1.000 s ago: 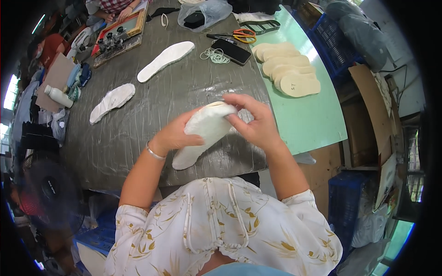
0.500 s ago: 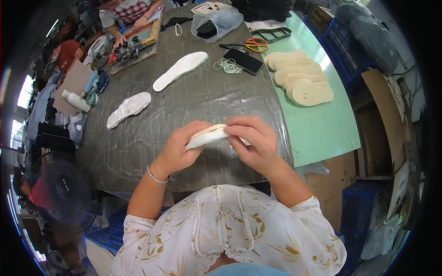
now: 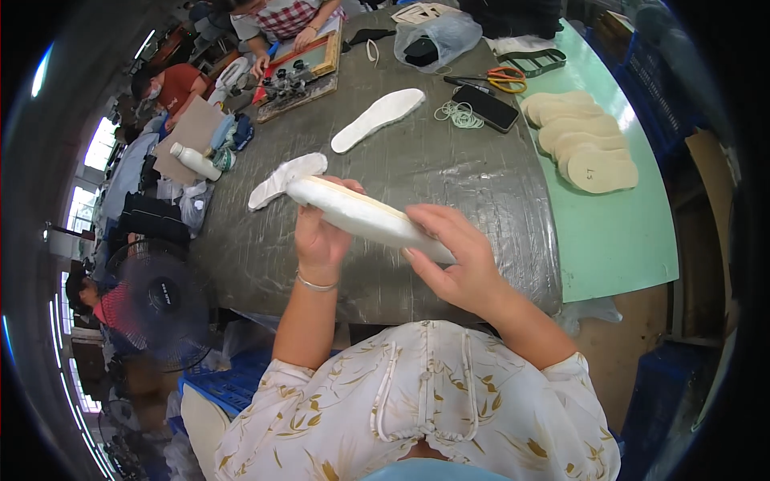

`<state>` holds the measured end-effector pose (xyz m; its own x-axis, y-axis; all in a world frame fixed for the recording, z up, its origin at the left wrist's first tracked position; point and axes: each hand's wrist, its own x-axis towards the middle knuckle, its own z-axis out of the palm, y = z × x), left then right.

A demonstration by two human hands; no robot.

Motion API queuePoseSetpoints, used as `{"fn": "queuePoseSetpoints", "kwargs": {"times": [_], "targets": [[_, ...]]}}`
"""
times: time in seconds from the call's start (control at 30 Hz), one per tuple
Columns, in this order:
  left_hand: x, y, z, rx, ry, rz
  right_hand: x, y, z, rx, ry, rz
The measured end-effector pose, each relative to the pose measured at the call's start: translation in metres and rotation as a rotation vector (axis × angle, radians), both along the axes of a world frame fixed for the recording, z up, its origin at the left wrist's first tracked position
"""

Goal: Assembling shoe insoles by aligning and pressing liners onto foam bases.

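A thick white insole (image 3: 365, 218), with a thin beige layer along its upper edge, is held tilted on its side above the table. Its far left end is gripped by my left hand (image 3: 322, 240), whose fingers pass partly behind it. My right hand (image 3: 464, 260) closes on the other end, thumb below and fingers over the top edge. Past my left hand lies a fluffy white insole (image 3: 282, 181). Farther back on the dark table (image 3: 449, 172) is another, flatter white insole (image 3: 378, 120).
Beige insole pieces (image 3: 603, 170) lie overlapped on a green board (image 3: 618, 248) at right. Near them are a phone (image 3: 485, 108), rubber bands (image 3: 459, 115) and orange-handled scissors (image 3: 505, 78). A fan (image 3: 164, 301) stands left. A co-worker's hands rest by a frame (image 3: 321, 60) at the far side.
The insole was seen end-on and bent between my hands; now it is turned lengthwise and straighter. My hands have moved farther apart along it. The view has shifted left.
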<state>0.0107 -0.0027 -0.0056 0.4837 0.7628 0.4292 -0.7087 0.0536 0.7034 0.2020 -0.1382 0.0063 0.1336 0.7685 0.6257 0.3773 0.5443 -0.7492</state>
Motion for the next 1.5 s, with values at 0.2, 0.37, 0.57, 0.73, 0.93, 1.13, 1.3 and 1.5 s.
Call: {"fn": "queuePoseSetpoints", "kwargs": {"times": [0.2,0.37,0.57,0.73,0.93,1.13,1.3,1.5], "targets": [[0.005,0.000,-0.018,-0.126,-0.117,-0.053,-0.009,0.002,-0.006,0.026,0.025,-0.010],[0.008,0.005,-0.025,-0.202,-0.197,-0.105,-0.001,-0.006,-0.021,-0.125,0.061,-0.033],[0.004,0.013,-0.029,-0.315,-0.257,-0.069,0.024,-0.027,-0.043,-0.322,0.076,-0.021],[0.004,0.016,-0.031,-0.427,-0.274,0.040,0.035,-0.039,-0.047,-0.421,0.137,0.021],[0.000,0.022,-0.042,-0.380,-0.346,-0.069,0.026,-0.029,-0.047,-0.262,0.025,-0.080],[-0.002,0.018,-0.041,-0.418,-0.349,-0.097,0.022,-0.029,-0.050,-0.232,-0.090,-0.141],[-0.006,0.024,-0.054,-0.405,-0.425,-0.106,0.021,-0.029,-0.054,-0.225,-0.124,-0.146],[0.010,0.008,-0.050,-0.646,-0.024,0.301,0.039,-0.024,-0.066,-0.684,0.474,0.035]]}}
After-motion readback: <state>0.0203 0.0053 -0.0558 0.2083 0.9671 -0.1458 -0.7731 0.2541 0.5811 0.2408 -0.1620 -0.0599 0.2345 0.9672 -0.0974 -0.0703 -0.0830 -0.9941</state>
